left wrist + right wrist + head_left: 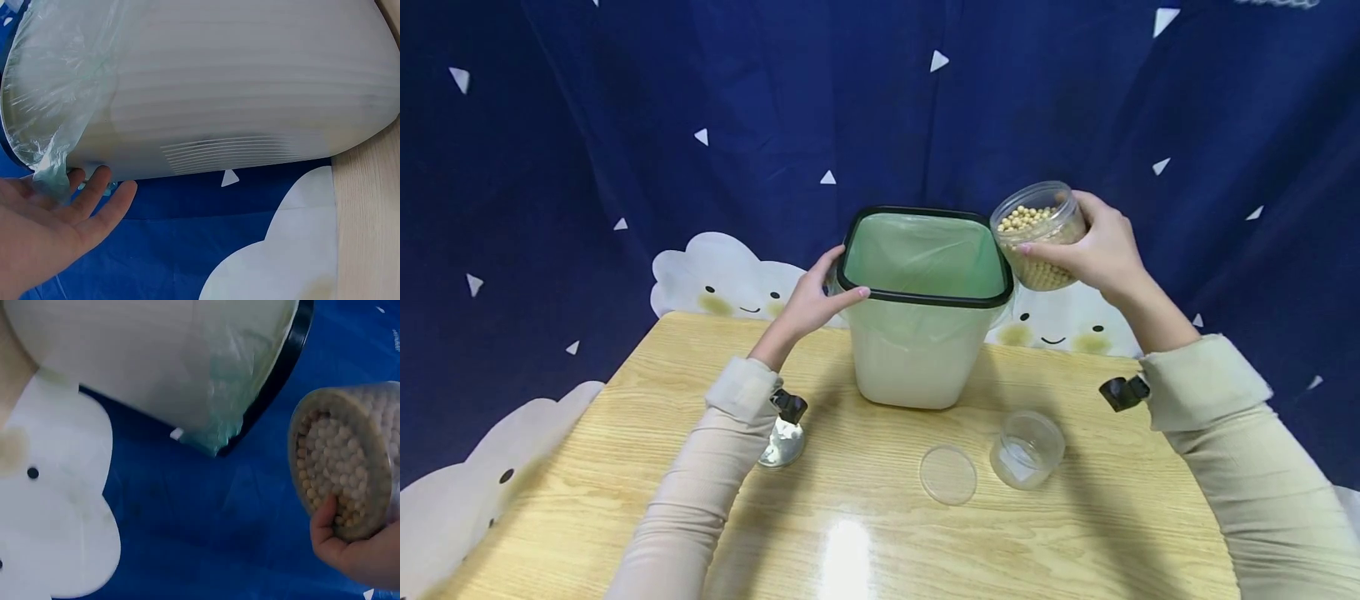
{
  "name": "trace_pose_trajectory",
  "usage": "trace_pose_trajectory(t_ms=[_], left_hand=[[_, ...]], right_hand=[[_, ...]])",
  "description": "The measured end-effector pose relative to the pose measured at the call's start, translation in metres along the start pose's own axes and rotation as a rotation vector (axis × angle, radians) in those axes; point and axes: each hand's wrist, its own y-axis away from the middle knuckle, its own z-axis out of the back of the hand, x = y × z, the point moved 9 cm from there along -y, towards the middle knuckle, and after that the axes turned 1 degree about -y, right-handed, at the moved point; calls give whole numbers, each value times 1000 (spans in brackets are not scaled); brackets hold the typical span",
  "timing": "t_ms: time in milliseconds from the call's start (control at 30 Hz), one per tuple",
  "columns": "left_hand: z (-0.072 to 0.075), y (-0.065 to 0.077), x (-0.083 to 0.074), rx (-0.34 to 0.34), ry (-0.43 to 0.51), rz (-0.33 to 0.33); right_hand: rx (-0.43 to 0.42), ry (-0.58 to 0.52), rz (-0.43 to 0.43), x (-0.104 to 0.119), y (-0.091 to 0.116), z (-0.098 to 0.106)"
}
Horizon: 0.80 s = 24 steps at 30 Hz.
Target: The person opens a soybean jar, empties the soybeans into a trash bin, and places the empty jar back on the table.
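A white trash bin (pixel 910 367) with a black rim and a green plastic liner (pixel 925 258) stands upright on the table. At its left rim is my left hand (pixel 816 296), thumb over the front corner and the other fingers along the side. In the left wrist view, a gathered corner of the liner (pixel 56 165) lies against these fingers. Raised beside the bin's right rim, my right hand (pixel 1101 246) grips a clear plastic jar (pixel 1060 229) of round, pale-yellow beans. The jar is open and tilts toward the bin; its bean-filled base shows in the right wrist view.
A clear round lid (pixel 948 475) lies on the wooden table (pixel 880 533), with a low clear tub (pixel 1027 450) to its right. Near my left wrist is a shiny silver disc (pixel 782 443), partly covered by the sleeve. A dark blue curtain (pixel 760 100) hangs behind.
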Motion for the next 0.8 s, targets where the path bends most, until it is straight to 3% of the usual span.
trace_pose_trajectory(t_ms=[367,800], left_hand=[[-2,3,-3,-8,-11,-3],[-9,2,-6,-1,-6,-25]], right_hand=[[98,367,189,24,-26,-22],[142,653,301,43,-42,-22]])
